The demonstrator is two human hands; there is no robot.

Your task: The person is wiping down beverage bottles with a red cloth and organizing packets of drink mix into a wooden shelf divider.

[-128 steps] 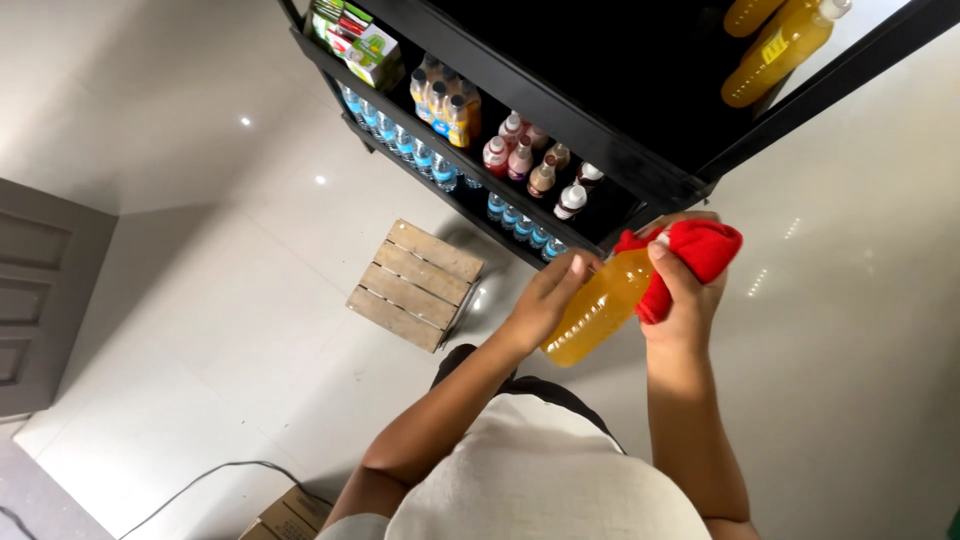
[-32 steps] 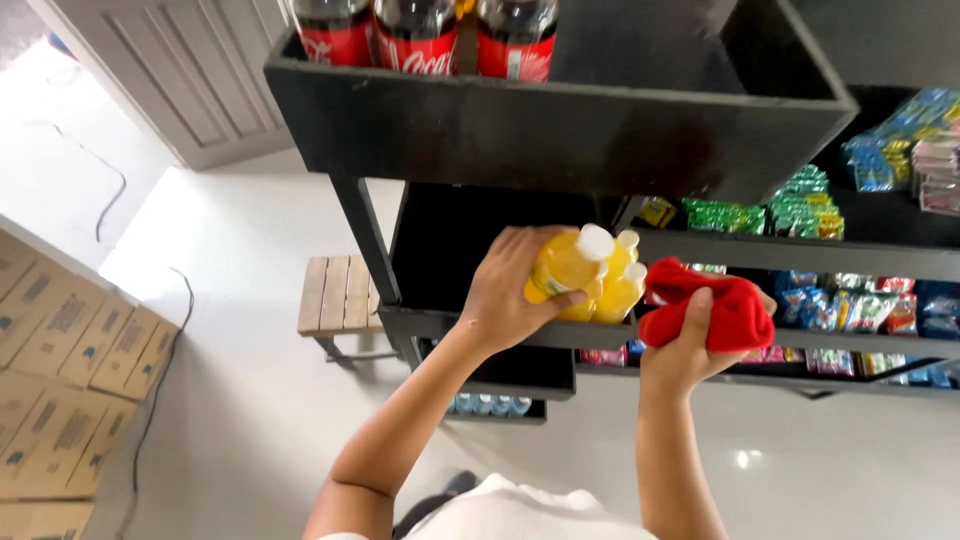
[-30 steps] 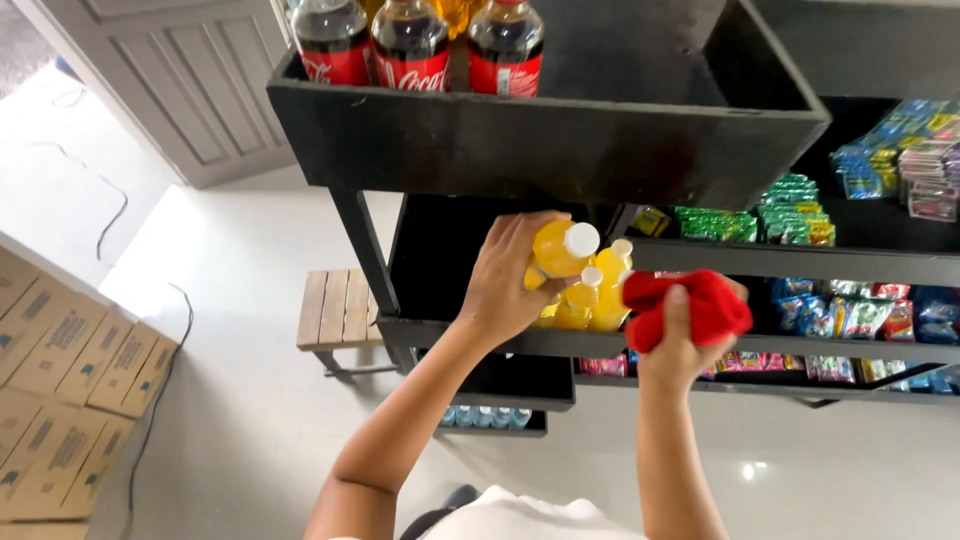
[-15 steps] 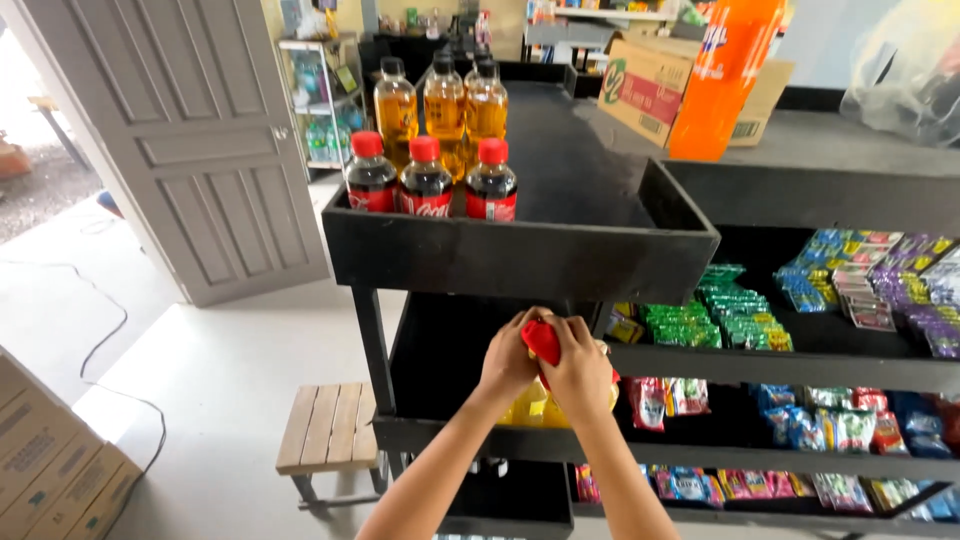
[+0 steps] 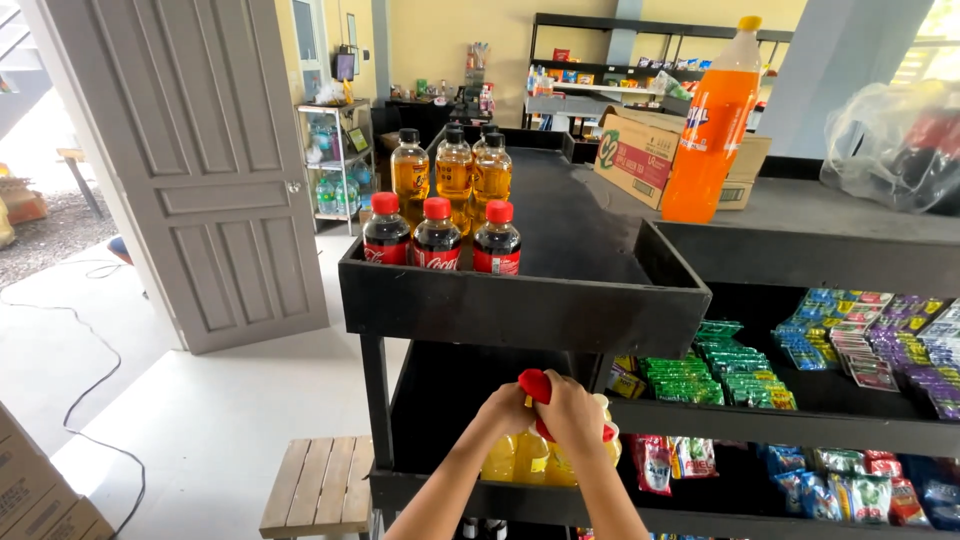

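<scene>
A cluster of yellow juice bottles stands on the middle shelf of a black rack, right under both hands; the plastic is clear, the drink bright yellow, and the caps are mostly hidden by the hands. A red cloth sits bunched on top of them, one rounded fold poking up between the hands and a small red edge showing at the far side of the right hand.

The bottles stand close behind the shelf's low front lip, just below the hands. Left of the left hand the shelf is dark and open as far as the rack's upright post. Directly above the hands hangs the deep black top tray, leaving a limited gap over the bottle tops. Just right of the right hand a second shelf begins, lined with green snack packets.

The left hand is curled loosely, its fingers resting against the cloth and the bottle tops. The right hand is closed over the cloth, pressing it down on the bottles; how tightly it grips cannot be told from behind.

Up in the tray, well above the hands, stand three dark cola bottles with red caps, and behind them amber bottles. A wooden stool sits on the floor below and left of the left forearm.
</scene>
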